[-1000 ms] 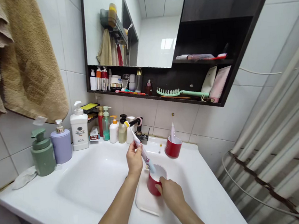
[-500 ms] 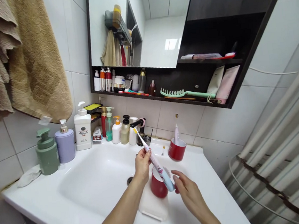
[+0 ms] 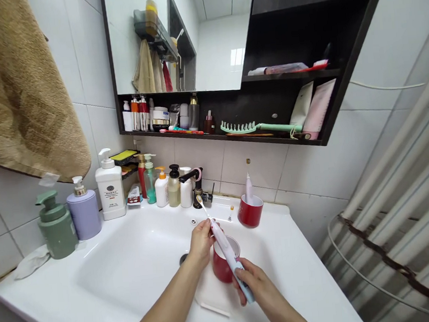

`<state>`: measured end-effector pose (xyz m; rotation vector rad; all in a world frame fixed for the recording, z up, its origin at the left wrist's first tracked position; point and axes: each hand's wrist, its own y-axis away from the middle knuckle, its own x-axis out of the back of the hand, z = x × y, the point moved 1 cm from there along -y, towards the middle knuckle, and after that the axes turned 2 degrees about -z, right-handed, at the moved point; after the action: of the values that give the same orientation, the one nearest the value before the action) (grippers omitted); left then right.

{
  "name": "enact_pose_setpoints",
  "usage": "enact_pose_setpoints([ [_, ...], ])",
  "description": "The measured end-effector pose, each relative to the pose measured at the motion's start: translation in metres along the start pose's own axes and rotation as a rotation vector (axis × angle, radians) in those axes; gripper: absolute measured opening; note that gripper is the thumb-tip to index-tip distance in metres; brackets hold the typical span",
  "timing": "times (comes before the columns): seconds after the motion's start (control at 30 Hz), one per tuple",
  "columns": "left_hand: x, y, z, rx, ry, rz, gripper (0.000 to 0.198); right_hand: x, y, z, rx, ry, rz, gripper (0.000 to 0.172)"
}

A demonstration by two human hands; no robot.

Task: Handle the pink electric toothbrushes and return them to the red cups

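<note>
A tan towel (image 3: pixel 31 92) hangs above a green bottle (image 3: pixel 58 232) and a purple bottle (image 3: pixel 84 215); more pump bottles (image 3: pixel 162 189) crowd up to the black tap (image 3: pixel 198 185). The left hand (image 3: pixel 201 241) pinches the toothbrush (image 3: pixel 224 243) near its neck, aslant over a red cup (image 3: pixel 221 268) (partly blocking its mouth). The right hand (image 3: pixel 258 280) has its fingers clamped round the lower handle. Behind, a second cup (image 3: pixel 251 215) holds a pale pink handle (image 3: pixel 248 190).

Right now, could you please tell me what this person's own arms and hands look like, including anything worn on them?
The left forearm and right forearm are bare and tapering, with no sleeve in view. The left hand and right hand are ungloved, and no watch or bracelet shows. No ring or marking can be seen, though parts of both hands are hidden.
</note>
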<state>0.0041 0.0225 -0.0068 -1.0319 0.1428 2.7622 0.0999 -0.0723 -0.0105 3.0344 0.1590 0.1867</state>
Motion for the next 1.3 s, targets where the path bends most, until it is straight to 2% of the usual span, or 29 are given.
enact_pose_setpoints([
  [0.23, 0.004, -0.003, -0.005, 0.083, 0.037, 0.034, 0.006, -0.012, -0.002, 0.01, -0.119, 0.016, 0.021, 0.025],
  [0.33, 0.005, -0.003, -0.004, 0.092, 0.068, 0.088, 0.002, -0.01, -0.005, 0.014, -0.073, 0.139, 0.039, 0.025],
  [0.43, 0.005, -0.002, -0.001, 0.085, 0.096, 0.129, 0.003, -0.009, -0.006, 0.013, 0.011, 0.244, 0.1, 0.025],
  [0.6, 0.004, -0.001, 0.002, 0.083, 0.128, 0.154, 0.003, -0.015, -0.002, 0.007, -0.096, 0.118, -0.003, 0.026],
  [0.73, 0.004, -0.002, 0.002, 0.059, 0.147, 0.155, 0.004, -0.016, -0.002, 0.005, -0.021, 0.241, 0.073, 0.023],
  [0.9, 0.004, -0.002, 0.002, 0.042, 0.15, 0.181, 0.007, -0.015, -0.003, 0.007, -0.125, 0.208, -0.005, 0.025],
  [1.03, 0.004, -0.003, 0.002, 0.028, 0.16, 0.174, 0.007, -0.014, -0.002, 0.005, 0.001, 0.356, 0.132, 0.023],
  [1.1, 0.004, -0.003, 0.002, 0.028, 0.162, 0.176, 0.007, -0.015, -0.001, 0.004, -0.036, 0.334, 0.111, 0.022],
  [1.2, 0.005, -0.003, 0.002, 0.037, 0.158, 0.185, 0.007, -0.018, 0.001, 0.001, -0.156, 0.23, 0.013, 0.023],
  [1.3, 0.005, -0.003, 0.002, 0.031, 0.158, 0.191, 0.007, -0.018, 0.001, 0.001, -0.08, 0.298, 0.067, 0.021],
])
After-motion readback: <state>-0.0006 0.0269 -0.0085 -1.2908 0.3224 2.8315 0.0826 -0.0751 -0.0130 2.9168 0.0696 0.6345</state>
